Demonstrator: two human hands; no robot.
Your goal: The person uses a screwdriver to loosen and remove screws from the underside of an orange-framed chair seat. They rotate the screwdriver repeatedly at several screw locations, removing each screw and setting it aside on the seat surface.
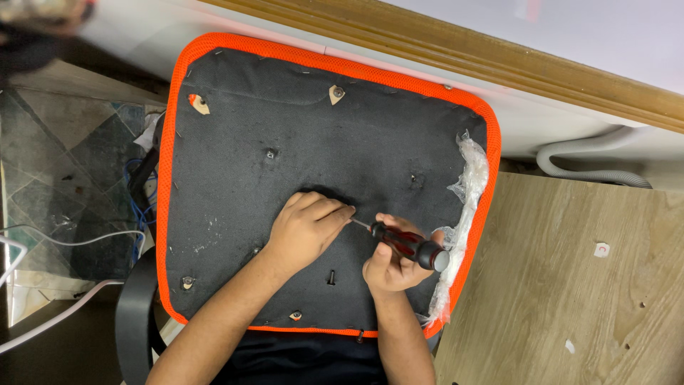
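Upturned black seat base (285, 128): left hand (306, 228) presses flat, fingers curled; right hand (392, 260) grips screwdriver (406, 244).

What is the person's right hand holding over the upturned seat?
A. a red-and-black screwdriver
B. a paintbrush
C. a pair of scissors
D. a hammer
A: the right hand grips a red-and-black screwdriver, its tip pointing toward the left hand resting on the seat's black underside.
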